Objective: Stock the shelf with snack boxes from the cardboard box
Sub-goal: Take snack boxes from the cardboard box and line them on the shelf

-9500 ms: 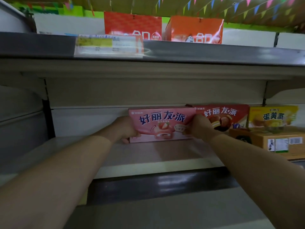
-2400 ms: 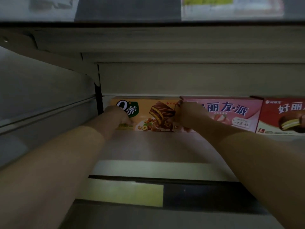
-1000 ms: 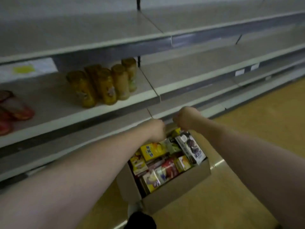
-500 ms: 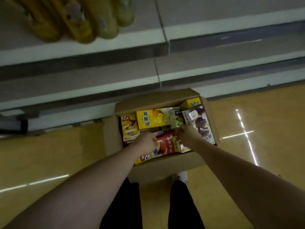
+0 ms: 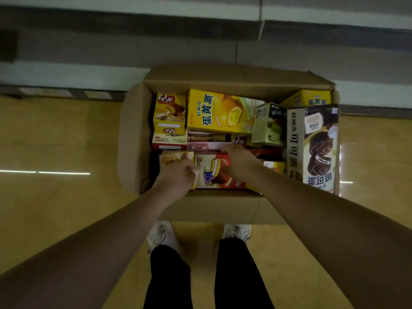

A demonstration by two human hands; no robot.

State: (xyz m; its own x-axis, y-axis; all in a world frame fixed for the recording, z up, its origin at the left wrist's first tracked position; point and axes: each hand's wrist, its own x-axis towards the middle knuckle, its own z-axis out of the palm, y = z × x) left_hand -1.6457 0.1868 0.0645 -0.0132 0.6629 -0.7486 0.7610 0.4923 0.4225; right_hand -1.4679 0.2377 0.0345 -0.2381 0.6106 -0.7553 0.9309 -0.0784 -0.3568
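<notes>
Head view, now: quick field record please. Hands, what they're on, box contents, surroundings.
left hand: fingers curled at the left edge of the red snack box
right hand: on the box's right end, fingers over its far edge
grasp: box not lifted yet; firmness of grip unclear
cardboard box: open, on the floor, packed with snack boxes
other contents: large yellow box, tall dark box at right
shelf: low shelves just beyond the box
person: standing, shoes at the near wall

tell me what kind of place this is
Probably a shop aisle during restocking. An open cardboard box packed with retail snack boxes sits on a glossy floor, right against the base of long store shelving.
</notes>
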